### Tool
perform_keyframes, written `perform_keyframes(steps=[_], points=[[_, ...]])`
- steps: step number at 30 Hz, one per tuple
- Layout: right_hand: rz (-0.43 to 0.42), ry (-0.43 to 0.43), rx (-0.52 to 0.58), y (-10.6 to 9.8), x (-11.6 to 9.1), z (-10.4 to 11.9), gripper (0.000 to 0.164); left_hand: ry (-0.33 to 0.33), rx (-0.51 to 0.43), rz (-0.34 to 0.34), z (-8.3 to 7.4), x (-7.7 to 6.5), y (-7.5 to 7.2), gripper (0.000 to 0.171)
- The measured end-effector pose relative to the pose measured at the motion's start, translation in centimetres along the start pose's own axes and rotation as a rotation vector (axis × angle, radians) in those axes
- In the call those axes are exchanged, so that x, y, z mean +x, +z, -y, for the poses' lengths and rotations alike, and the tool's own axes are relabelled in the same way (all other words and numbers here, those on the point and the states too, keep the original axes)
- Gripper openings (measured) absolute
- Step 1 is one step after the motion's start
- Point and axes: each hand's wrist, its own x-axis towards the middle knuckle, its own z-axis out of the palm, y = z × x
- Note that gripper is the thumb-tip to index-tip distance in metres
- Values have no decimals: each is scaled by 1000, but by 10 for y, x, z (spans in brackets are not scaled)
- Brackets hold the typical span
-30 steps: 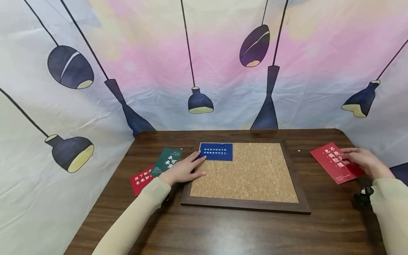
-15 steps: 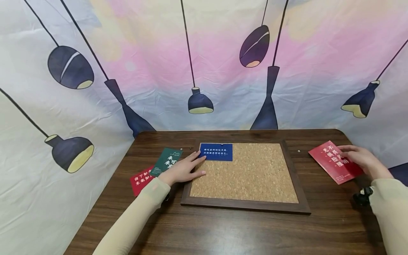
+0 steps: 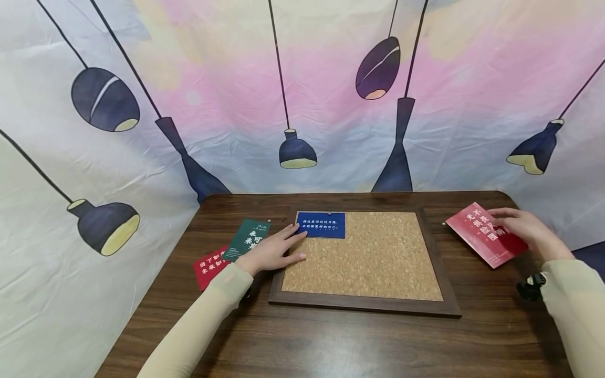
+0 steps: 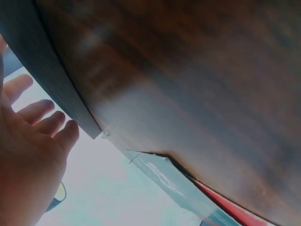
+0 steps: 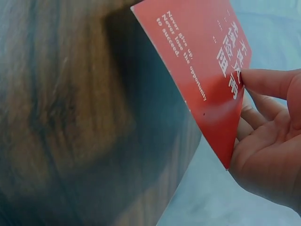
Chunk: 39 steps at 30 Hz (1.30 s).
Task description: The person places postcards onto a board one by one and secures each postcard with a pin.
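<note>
At the right side of the table, my right hand (image 3: 529, 231) pinches a red card (image 3: 487, 236) with white lettering by its edge. The right wrist view shows the thumb on the printed face of this red card (image 5: 197, 61), which is tilted and raised off the wood. My left hand (image 3: 271, 251) lies with fingers spread over the left side of the framed cork board (image 3: 368, 262), fingertips at the edge of a blue card (image 3: 326, 231). That blue card sits in the board's upper left corner, a small pin at its top edge. In the left wrist view the left fingers (image 4: 40, 110) are extended.
Left of the board, a green card (image 3: 247, 239) overlaps a second red card (image 3: 208, 269), partly covered by my left arm. Small pins lie on the table near the board's upper left, and another pin (image 3: 443, 224) lies to its right. A printed cloth (image 3: 331, 105) hangs behind the table.
My right hand has lifted the red card off the table and carried it a little left toward the board. The left hand has stayed in place.
</note>
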Motion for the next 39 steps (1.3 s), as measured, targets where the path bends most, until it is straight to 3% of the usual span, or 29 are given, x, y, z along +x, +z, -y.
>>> perform_keyframes(steps=[7, 13, 22, 35, 39], points=[[30, -20, 24, 8, 3, 15, 62, -11, -15, -2, 2, -3, 1, 74], [44, -40, -21, 15, 7, 30, 62, -15, -30, -15, 2, -8, 0, 74], [51, -89, -35, 29, 12, 49, 58, -3, -39, -33, -8, -17, -1, 72], [90, -153, 7, 52, 12, 72, 53, 146, -36, -73, -32, -32, 5, 70], [105, -166, 0, 57, 12, 76, 52, 161, -24, -65, -39, -33, 7, 69]])
